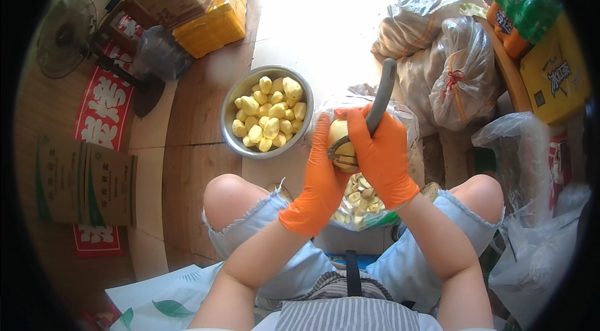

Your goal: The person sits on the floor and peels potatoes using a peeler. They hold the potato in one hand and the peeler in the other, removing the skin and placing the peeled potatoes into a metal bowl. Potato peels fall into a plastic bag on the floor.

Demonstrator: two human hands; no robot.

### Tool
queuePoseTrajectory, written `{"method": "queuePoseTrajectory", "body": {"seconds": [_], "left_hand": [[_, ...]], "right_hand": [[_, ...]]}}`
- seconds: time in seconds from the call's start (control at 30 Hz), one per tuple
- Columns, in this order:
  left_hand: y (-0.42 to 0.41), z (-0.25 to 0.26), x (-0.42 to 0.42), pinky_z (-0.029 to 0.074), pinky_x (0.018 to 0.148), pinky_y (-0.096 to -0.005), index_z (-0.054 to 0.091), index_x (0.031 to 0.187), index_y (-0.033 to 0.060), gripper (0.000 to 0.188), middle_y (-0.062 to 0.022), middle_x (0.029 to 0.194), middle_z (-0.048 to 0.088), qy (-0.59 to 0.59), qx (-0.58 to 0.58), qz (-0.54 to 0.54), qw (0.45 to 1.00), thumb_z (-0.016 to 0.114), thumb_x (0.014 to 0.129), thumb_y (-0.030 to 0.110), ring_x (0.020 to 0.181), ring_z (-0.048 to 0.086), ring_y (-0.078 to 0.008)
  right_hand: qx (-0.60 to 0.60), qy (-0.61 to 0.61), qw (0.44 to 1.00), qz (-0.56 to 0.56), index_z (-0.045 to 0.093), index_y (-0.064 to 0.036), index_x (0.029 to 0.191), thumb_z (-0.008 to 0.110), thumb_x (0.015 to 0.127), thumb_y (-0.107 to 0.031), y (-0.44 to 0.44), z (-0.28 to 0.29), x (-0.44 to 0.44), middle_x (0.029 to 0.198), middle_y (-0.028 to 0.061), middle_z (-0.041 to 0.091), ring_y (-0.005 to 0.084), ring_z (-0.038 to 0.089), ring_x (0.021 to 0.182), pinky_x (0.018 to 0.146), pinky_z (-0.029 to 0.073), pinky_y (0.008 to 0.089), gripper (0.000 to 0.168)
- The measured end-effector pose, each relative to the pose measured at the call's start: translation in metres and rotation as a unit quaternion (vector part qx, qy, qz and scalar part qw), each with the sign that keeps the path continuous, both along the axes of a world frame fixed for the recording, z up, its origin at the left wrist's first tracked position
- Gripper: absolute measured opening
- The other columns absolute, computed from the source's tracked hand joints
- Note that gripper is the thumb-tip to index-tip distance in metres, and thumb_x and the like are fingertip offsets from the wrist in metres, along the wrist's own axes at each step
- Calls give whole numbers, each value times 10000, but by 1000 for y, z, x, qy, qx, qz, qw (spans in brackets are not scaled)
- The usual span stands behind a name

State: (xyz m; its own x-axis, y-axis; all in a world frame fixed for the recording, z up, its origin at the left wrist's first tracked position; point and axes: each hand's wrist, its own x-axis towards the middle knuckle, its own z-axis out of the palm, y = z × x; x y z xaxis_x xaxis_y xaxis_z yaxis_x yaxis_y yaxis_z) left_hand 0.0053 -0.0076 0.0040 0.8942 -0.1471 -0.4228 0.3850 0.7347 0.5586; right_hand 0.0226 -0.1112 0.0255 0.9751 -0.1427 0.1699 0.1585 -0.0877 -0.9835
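Both hands wear orange gloves. My left hand grips a potato whose visible side is pale yellow. A peeler with a grey handle is in my right hand, its blade end lying across the potato's near side. Below my hands a clear plastic bag stands between my feet, with peelings in it; the hands hide part of it. To the left, a metal basin holds many peeled potatoes.
Full sacks lean together at the front right, beside packed green-capped bottles. A yellow crate and a standing fan are at the far left. Flat cardboard boxes stand along the left wall. Loose plastic bags hang at my right.
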Motion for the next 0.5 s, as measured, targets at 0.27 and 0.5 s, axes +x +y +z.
{"method": "queuePoseTrajectory", "body": {"seconds": [0.27, 0.5], "left_hand": [[0, 1, -10, 414, 456, -260, 587, 1240, 119, 512, -38, 971, 668, -79, 99, -73, 989, 501, 985, 555, 733, 646, -154], [-2, 16, -9, 471, 541, -246, 594, 1216, 119, 501, -49, 1004, 671, -19, 11, -87, 996, 509, 980, 553, 796, 654, -170]], "right_hand": [[182, 104, 977, -28, 580, -47, 847, 580, 989, -345, -9, 9, 16, 646, -37, 538, 46, 548, 577, 496, 410, 211, 330], [224, 192, 955, -13, 579, -49, 916, 587, 994, -320, -25, 10, 20, 733, -6, 601, 43, 600, 641, 580, 478, 203, 282]]}}
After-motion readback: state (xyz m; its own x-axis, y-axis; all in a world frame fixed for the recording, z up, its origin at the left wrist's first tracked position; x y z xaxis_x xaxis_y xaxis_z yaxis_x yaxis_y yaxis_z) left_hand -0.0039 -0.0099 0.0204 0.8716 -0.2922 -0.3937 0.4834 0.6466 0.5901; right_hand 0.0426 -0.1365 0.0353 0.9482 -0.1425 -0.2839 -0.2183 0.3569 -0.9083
